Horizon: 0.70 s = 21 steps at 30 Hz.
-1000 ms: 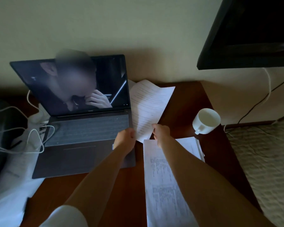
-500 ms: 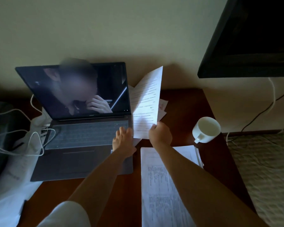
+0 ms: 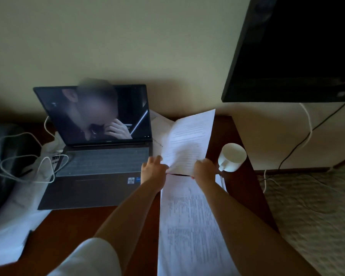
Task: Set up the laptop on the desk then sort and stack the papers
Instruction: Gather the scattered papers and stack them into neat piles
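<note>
where only the right hand (image 3: 204,169) held the sheet (image 3: 188,141), the left hand (image 3: 152,169) now grips it too.

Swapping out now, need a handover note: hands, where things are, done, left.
Left hand and right hand both grip the near edge of a lifted sheet.
Laptop is open on the desk, screen lit: setup looks done.
Stack of papers lies near the front, right of the laptop; more loose paper behind the sheet.
White cup stands close to the right hand.
Left: lay the sheet on the stack, sort the rest.
</note>
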Motion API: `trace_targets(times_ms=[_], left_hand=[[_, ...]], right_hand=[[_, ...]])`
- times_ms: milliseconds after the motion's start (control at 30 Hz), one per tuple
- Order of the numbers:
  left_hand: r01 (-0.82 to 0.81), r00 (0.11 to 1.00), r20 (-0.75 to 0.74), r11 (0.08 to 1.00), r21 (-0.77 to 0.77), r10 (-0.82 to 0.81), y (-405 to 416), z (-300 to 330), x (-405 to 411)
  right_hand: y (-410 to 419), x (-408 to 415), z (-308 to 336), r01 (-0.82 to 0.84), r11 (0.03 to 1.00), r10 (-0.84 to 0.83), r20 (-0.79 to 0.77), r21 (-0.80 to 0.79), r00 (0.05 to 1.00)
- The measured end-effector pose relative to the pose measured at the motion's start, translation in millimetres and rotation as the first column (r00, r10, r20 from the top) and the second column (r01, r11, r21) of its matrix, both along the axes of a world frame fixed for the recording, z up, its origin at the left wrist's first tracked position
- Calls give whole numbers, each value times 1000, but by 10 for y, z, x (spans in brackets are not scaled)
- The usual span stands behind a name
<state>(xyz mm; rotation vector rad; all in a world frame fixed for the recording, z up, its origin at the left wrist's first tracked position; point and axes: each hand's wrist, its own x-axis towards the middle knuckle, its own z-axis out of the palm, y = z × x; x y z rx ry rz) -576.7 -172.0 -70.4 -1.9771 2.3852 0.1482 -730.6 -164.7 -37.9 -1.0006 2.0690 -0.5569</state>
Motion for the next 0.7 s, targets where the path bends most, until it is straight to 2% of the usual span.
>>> trace_targets(times_ms=[33, 167, 267, 333, 400, 467, 533, 700], left_hand=[[37, 999, 29, 998, -56, -35, 56, 36, 0], [104, 994, -5, 938, -331, -112, 301, 230, 24], [203, 974, -3, 880, -429, -227, 485, 402, 45], [280, 950, 0, 854, -439, -312, 633, 450, 67], [373, 912, 6, 823, -428, -410, 808, 382, 101], [444, 878, 10, 805, -395, -479, 1027, 269, 130], [464, 870, 21, 802, -376, -493, 1278, 169, 130], [455, 869, 44, 760, -464, -493, 1852, -11, 109]], right_hand=[[33, -35, -28, -3, 1000, 3, 3, -15, 1000], [213, -105, 6, 143, 981, -106, 253, -131, 962], [429, -91, 94, 120, 978, -64, 295, -173, 953], [628, -90, 101, 80, 982, -38, 235, -172, 971], [915, -109, 103, 7, 987, 8, 92, -158, 996], [1209, -140, 44, -18, 991, 21, 15, -132, 1000], [1488, -131, -5, 15, 992, -17, -10, -126, 1000], [2034, -91, -243, 139, 980, -140, 3, -139, 990]])
